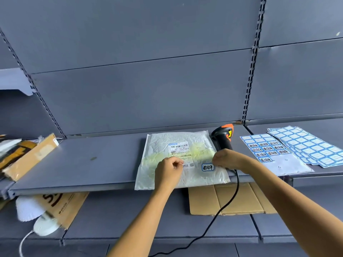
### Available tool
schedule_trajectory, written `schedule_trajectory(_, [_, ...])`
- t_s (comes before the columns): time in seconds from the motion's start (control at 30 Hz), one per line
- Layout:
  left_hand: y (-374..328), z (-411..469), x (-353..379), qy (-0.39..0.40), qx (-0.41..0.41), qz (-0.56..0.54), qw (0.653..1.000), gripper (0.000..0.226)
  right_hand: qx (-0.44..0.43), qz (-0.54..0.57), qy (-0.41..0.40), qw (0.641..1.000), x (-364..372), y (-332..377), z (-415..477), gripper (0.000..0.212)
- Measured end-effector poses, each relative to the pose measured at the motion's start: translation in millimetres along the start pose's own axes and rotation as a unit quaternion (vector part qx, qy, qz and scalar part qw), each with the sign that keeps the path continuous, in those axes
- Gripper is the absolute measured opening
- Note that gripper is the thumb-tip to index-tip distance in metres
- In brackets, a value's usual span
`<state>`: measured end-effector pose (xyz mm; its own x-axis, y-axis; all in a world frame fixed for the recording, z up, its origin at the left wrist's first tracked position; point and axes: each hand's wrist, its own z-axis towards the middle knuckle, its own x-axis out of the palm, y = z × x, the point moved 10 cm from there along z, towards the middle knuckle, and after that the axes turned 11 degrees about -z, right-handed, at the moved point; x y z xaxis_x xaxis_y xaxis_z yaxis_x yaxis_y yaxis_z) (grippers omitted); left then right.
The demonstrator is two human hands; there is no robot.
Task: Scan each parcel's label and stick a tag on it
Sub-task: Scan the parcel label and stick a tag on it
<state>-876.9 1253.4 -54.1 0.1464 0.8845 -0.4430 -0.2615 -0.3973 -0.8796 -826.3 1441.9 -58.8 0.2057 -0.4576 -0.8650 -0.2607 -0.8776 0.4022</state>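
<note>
Shelf: grey metal shelf.
Parcel: white crinkly plastic mailer bag flat on the shelf, blue-bordered tag on it.
Left hand: curled on the parcel, grip unclear.
Right hand: curled beside the tag, grip unclear.
Handling: likely light, floppy, slick; take an edge.

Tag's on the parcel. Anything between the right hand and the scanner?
Nothing visible. The scanner stands just behind the right hand, at the parcel's right edge. Its cable trails down past the wrist.
</note>
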Motion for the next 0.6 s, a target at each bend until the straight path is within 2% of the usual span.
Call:
schedule_trajectory(0.23, [-1,0,8,0.006,0.001,0.027,1.000,0.018,0.005,-0.060,-0.050,0.997,2,-6,8,0.030])
schedule_trajectory(0.37, [0,0,9,0.008,-0.003,0.026,1.000,0.018,0.009,-0.087,-0.069,0.994,1,-3,7,0.032])
schedule_trajectory(0.47, [-1,-1,10,0.009,0.001,0.032,0.999,0.017,0.012,-0.156,-0.086,0.984,0,1,5,0.029])
schedule_trajectory(0.6, [-2,-3,12,0.011,0.012,0.051,0.999,0.017,0.026,-0.187,-0.131,0.973,-4,-1,5,0.039])
